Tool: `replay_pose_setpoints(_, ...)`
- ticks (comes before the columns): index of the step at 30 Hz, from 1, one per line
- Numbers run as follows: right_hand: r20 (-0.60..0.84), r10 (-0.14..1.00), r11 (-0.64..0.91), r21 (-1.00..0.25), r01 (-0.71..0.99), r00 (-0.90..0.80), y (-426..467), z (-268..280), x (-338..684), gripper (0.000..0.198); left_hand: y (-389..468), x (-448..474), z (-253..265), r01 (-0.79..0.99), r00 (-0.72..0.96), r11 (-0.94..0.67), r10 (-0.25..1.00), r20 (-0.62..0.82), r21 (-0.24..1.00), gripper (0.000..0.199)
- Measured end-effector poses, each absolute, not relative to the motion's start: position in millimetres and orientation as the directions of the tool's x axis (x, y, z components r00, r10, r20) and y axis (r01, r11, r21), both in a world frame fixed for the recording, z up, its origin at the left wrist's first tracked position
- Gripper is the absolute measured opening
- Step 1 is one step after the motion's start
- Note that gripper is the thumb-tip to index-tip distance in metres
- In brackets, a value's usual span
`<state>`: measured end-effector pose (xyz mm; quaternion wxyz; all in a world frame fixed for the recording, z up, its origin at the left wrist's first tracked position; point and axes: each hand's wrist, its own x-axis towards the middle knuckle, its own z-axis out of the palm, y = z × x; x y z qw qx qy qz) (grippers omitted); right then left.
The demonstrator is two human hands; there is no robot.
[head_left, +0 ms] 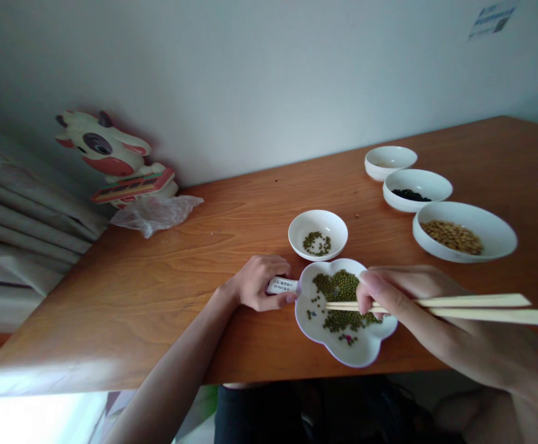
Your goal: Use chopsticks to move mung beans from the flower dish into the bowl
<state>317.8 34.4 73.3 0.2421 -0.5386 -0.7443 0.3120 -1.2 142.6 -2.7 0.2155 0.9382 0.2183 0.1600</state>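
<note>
Green beans (343,282) mostly lay in flower-shaped dish (356,356), lower centre; small share sat in small bowl (329,223) just above, so work looked early. Left hand's (260,280) grip held dish handle (282,285); right hand's (429,330) grip held two chopsticks (486,301). Counted one dish, four round bowls (421,180): one centre, three upper right.

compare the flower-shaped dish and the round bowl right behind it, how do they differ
The flower-shaped dish has a lobed, lilac-edged rim; the round bowl has a circular white one. The dish has a handle, gripped by the left hand; the bowl shows none. The dish holds many green beans, with a pink bit among them; the bowl has only a small scatter. Both are white inside and hold green beans.
</note>
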Motion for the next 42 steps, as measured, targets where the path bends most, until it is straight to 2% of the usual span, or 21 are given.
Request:
replay_pose_setpoints(3,-0.017,0.941,0.208,-0.760,0.616,-0.339,36,74,317,0.044,143,-1,-3,0.337,0.855,-0.815,0.475,0.210,0.472,0.026)
replay_pose_setpoints(9,0.033,0.919,0.245,-0.828,0.504,-0.392,41,72,314,0.052,144,-2,-4,0.336,0.858,-0.814,0.472,0.203,0.473,0.026)
replay_pose_setpoints(22,0.053,0.889,0.279,-0.851,0.446,-0.455,45,64,313,0.056,144,-2,-4,0.335,0.858,-0.821,0.469,0.210,0.463,0.027)
replay_pose_setpoints(30,0.161,0.864,0.369,-0.846,0.384,-0.476,49,64,306,0.053,144,-2,-4,0.345,0.857,-0.818,0.474,0.201,0.460,0.030)
replay_pose_setpoints(38,0.206,0.857,0.408,-0.831,0.379,-0.472,51,63,304,0.053,144,-2,-5,0.339,0.856,-0.816,0.474,0.204,0.469,0.030)
replay_pose_setpoints(42,0.287,0.841,0.470,-0.807,0.356,-0.459,53,64,302,0.052,144,-2,-4,0.344,0.855,-0.814,0.477,0.203,0.468,0.030)
